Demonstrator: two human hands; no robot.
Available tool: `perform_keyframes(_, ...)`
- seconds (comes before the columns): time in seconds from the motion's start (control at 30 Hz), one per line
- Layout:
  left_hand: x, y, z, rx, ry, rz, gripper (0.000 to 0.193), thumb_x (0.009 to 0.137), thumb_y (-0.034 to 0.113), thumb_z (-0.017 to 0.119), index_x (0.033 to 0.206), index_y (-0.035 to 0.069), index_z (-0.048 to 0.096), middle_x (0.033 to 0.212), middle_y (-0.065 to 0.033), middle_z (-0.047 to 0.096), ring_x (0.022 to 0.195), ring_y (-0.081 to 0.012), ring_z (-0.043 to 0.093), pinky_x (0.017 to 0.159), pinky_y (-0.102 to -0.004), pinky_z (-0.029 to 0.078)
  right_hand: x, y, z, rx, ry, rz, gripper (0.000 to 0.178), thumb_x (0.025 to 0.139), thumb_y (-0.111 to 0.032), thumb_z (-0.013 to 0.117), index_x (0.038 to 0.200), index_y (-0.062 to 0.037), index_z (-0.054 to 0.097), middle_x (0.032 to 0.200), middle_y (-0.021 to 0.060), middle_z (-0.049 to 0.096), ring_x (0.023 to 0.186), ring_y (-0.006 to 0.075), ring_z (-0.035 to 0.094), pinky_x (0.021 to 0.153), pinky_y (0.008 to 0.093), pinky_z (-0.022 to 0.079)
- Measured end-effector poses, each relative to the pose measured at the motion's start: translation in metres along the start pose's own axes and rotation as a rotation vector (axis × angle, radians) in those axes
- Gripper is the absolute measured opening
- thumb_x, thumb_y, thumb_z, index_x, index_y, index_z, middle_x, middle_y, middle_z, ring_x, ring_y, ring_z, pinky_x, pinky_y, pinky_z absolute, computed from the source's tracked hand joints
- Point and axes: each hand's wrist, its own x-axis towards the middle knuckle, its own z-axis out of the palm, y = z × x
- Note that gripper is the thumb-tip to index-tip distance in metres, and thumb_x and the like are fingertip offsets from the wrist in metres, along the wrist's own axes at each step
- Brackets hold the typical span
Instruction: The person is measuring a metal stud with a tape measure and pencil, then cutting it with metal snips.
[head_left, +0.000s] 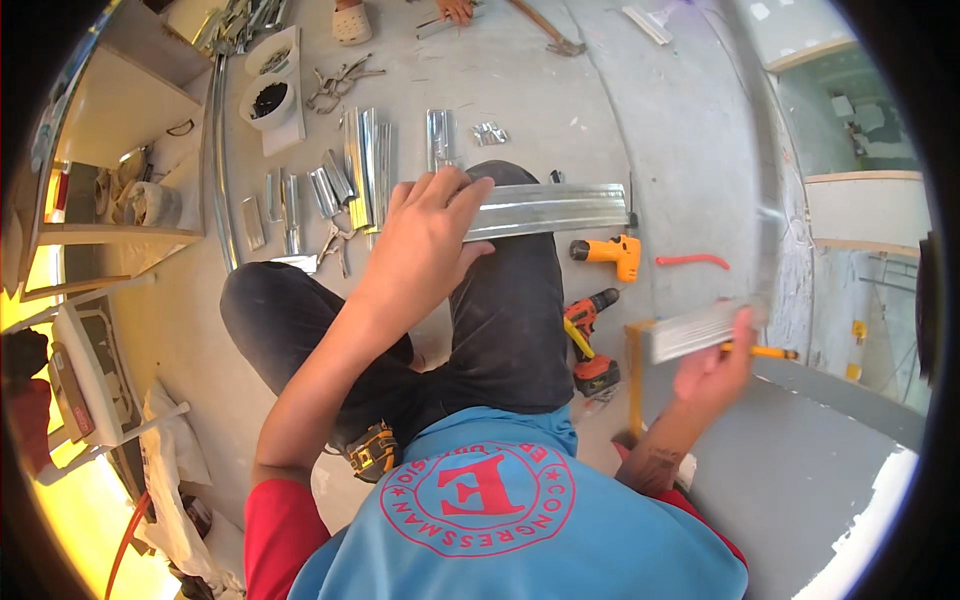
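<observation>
My left hand (425,235) is closed around one end of a long silvery metal channel (560,208), which lies across my bent right knee and points to the right. Out to the right, my right hand (712,378) grips a shorter ribbed metal piece (688,334), slightly blurred by motion. A yellow-orange pencil (776,352) sticks out from the same hand. Cut metal pieces (362,165) lie in a cluster on the floor beyond my knees. A yellow and black tape measure (372,452) sits at my waist.
To the right of my knee are a yellow power tool (618,256), an orange drill (592,342) and a red strip (692,261). Locking clamps (342,84), white tubs (268,104) and a hammer (555,38) lie farther off. Another person's hand (457,10) shows at the top.
</observation>
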Motion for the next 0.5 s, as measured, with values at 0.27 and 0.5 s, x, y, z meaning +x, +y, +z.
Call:
perform_keyframes(0.27,-0.011,0.0,-0.019,0.065,0.025,0.021,0.07,0.085,-0.001,0.071,0.151,0.003,0.048,0.135,-0.0184,0.058,0.124,-0.0348,0.056,0.111,-0.0448,0.04,-0.065,0.098,0.096,0.07,-0.322,0.652,0.019,0.095,-0.015,0.078,0.097,-0.0096,0.06,0.061,-0.0066,0.048,0.045,0.0039,0.037,0.046,0.0259,0.033)
perform_keyframes(0.5,-0.013,0.016,-0.021,0.381,-0.168,0.017,0.079,0.091,0.044,0.071,0.156,0.009,0.045,0.155,-0.0188,0.045,0.139,-0.0371,0.049,0.121,-0.0654,0.018,-0.067,0.123,0.112,0.102,-0.367,0.811,0.024,0.099,-0.022,0.075,0.087,-0.0087,0.058,0.057,-0.005,0.043,0.042,0.007,0.034,0.042,0.028,0.03)
